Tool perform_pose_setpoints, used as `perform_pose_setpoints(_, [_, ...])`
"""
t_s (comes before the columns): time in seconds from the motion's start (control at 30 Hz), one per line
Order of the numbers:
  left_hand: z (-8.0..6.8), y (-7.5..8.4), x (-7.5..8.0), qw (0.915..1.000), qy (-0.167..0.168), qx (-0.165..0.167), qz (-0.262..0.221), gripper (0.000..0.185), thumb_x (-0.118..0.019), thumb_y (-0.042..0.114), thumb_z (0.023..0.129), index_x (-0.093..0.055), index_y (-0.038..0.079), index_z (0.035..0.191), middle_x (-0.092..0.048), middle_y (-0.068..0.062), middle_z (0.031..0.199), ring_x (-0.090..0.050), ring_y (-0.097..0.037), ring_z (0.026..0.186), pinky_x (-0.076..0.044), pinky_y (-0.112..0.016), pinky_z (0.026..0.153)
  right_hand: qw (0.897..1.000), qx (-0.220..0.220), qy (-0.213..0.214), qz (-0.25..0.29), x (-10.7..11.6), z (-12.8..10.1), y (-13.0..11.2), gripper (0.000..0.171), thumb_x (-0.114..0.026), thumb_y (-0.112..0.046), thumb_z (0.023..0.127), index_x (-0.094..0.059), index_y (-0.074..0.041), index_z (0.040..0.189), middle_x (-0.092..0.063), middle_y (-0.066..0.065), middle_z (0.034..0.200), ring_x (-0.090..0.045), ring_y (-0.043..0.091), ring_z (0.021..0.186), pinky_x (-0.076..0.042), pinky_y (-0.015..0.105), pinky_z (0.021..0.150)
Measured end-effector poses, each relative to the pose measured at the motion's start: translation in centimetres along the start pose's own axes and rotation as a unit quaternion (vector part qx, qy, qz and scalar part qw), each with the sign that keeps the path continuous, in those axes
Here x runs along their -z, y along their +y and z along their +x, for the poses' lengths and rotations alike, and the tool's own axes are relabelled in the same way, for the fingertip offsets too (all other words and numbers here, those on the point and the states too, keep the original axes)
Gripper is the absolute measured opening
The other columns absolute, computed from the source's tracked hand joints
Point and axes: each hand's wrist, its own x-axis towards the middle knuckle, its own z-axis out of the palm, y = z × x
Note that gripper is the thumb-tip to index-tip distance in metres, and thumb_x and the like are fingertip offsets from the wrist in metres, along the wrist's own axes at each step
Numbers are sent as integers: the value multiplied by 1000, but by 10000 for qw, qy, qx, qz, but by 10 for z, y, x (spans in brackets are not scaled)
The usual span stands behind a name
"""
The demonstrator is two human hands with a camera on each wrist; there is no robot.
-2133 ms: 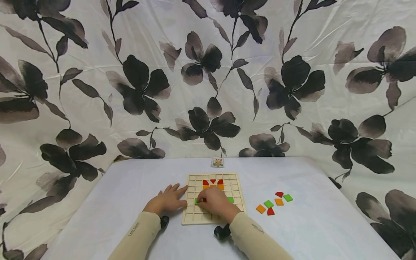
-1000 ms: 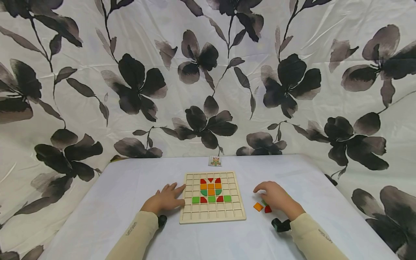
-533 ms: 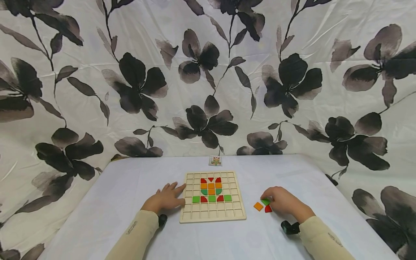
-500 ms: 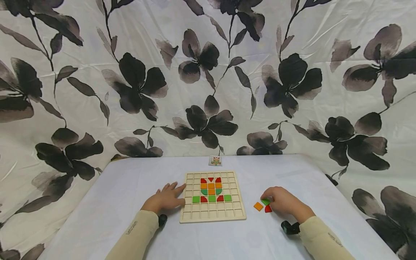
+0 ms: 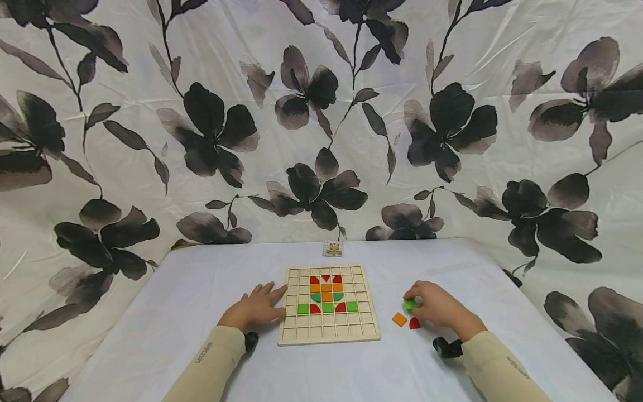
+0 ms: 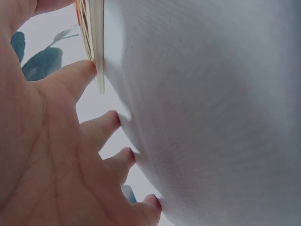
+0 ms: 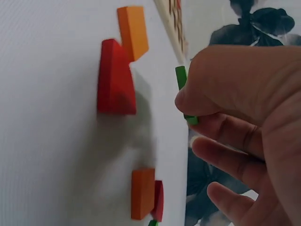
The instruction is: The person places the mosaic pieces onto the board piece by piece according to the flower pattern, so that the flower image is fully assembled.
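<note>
In the head view my right hand [image 5: 442,307] is right of the wooden grid board [image 5: 351,338]. Its thumb and finger pinch a green square tile [image 7: 180,77], raised off the table in the right wrist view. Close below that hand lie an orange square tile [image 5: 399,319] and a red quarter-round tile [image 5: 414,323]. My left hand [image 5: 253,311] rests with spread fingers at the board's left edge; in the left wrist view a fingertip [image 6: 88,68] touches the board's side. Red, orange and green tiles [image 5: 327,307] form a pattern in the board's cells.
Behind the board lies a small pattern card [image 5: 332,249]. Another orange tile [image 7: 142,194], a red tile [image 7: 159,201] and part of a green one show low in the right wrist view. A flowered cloth [image 5: 311,190] hangs behind the white table [image 5: 226,268].
My right hand has gone from the board to the loose tiles on the right and picked up a green one. A red tile now sits in the board's lower left. My left hand stays put.
</note>
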Motion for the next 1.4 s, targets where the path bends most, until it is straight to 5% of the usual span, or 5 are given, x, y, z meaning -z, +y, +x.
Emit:
perform_pose_setpoints(0.43, [4, -2, -3, 10000, -7, -26, 5, 71, -55, 42, 86, -36, 21, 151, -27, -18, 158, -19, -48, 145, -15, -72, 111, 9983, 566, 115, 83, -12, 9, -43, 29, -69, -12, 75, -74, -18, 103, -61, -9, 101, -53, 13, 97, -48, 40, 92])
perform_pose_setpoints(0.83, [3, -4, -5, 10000, 27, -12, -29, 71, -56, 42, 85, -37, 22, 150, -28, -18, 158, -19, -48, 145, -16, -72, 110, 9815, 1891, 282, -144, -32, 20, -85, 24, -69, -16, 82, -75, -18, 105, -70, -6, 103, -59, 19, 106, -37, 50, 107])
perform_pose_setpoints(1.4, [0, 0, 2, 9999, -25, 50, -85, 71, -60, 40, 84, -40, 21, 149, -32, -17, 156, -21, -47, 144, -17, -72, 110, 9748, 2097, 191, -737, -62, 30, -135, 19, -68, -18, 83, -75, -26, 99, -71, -12, 101, -59, 17, 107, -32, 60, 109])
